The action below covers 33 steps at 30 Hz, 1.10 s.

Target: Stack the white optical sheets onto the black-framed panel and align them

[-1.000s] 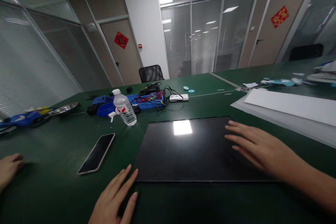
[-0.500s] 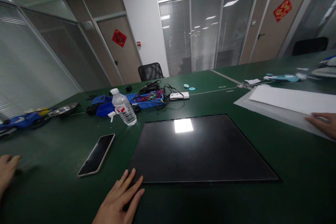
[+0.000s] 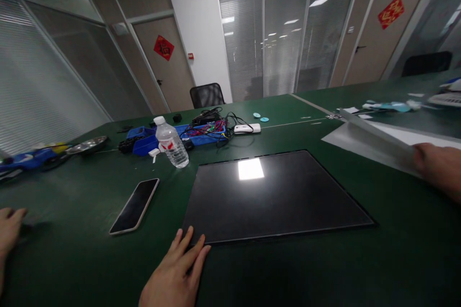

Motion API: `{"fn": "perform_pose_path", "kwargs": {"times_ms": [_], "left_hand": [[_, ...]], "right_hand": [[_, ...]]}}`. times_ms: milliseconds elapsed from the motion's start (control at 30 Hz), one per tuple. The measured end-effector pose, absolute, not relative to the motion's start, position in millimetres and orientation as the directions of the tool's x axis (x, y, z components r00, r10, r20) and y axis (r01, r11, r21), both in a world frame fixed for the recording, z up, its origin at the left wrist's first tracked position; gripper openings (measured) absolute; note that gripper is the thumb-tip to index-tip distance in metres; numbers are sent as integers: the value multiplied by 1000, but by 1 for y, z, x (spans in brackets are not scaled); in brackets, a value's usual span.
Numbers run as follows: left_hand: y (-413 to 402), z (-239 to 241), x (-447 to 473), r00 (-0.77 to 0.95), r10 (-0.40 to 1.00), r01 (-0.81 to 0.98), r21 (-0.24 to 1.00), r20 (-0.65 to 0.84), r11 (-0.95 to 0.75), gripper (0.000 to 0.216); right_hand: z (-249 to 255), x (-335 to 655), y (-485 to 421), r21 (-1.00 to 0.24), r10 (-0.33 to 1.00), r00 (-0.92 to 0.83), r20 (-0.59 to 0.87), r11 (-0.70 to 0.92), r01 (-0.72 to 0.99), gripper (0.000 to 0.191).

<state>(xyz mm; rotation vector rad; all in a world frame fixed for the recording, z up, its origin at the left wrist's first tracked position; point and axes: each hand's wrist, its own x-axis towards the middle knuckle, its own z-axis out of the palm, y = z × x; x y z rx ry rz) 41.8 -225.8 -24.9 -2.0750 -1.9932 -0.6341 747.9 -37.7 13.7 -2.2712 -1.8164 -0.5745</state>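
A flat black screen panel [image 3: 281, 206] lies face up on the green table, a ceiling light mirrored in its surface. My left hand [image 3: 176, 268] rests with outstretched fingers at the panel's near left corner, fingertips touching its edge. At the right, my right hand [image 3: 437, 165] is closed on the edge of a white sheet [image 3: 382, 141], which is partly raised and tilted. Another pale sheet lies under or behind it; how they overlap is hard to make out.
A phone [image 3: 135, 206] and a water bottle [image 3: 171, 143] are left of the panel. Behind stand a blue tray [image 3: 201, 138] of wires and a white device [image 3: 247, 128]. Another person's hand [image 3: 10, 230] is at the far left.
My right hand has moved in from the right edge and lifted the white sheet. The panel has turned slightly, its near right corner shifting away, with my left hand still on it.
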Motion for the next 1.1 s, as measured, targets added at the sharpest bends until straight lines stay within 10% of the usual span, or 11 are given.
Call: {"fn": "perform_pose_path", "kwargs": {"times_ms": [167, 433, 1100], "left_hand": [[-224, -23, 44, 37, 870, 983, 139, 492, -120, 37], [-224, -18, 38, 39, 877, 962, 220, 479, -163, 62], [-226, -27, 30, -16, 902, 952, 283, 432, -119, 43]], "right_hand": [[35, 632, -64, 151, 884, -111, 454, 46, 987, 43], [24, 479, -115, 242, 507, -731, 456, 720, 651, 38], [20, 400, -129, 107, 431, -810, 396, 855, 508, 37]]}}
